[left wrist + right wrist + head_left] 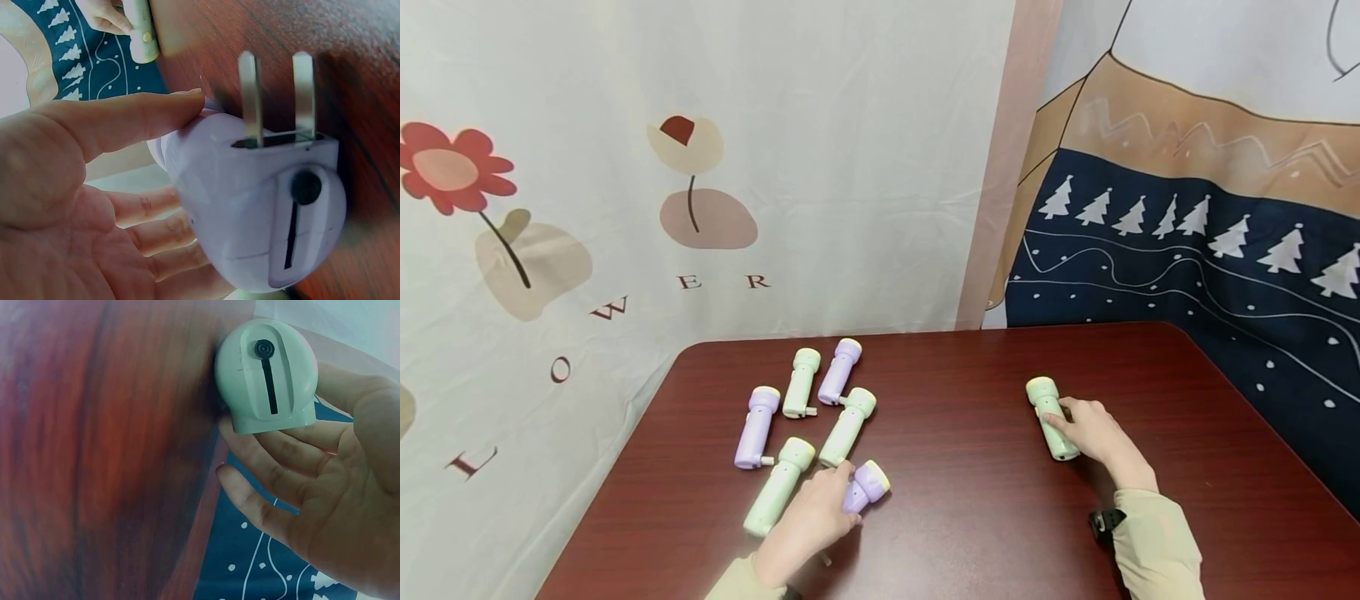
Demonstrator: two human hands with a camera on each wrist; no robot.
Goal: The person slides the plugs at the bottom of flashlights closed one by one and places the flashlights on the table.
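My left hand (816,512) holds a purple flashlight (871,483) between thumb and fingers, low over the left part of the table. In the left wrist view, two metal plug prongs (252,100) stick out at its tail, beside a slot with a black slider (306,187). On the right side, my right hand (1097,433) grips a light green flashlight (1047,408), thumb on one side and fingers on the other. Its tail end (269,381) shows a black slider in a slot, and no prongs stand out there.
Left of centre lie more flashlights: a front green one (779,487), a middle green one (847,427), a back green one (801,383), a left purple one (757,427) and a back purple one (841,372). Some have prongs out. Printed curtains hang behind the dark red table (955,433).
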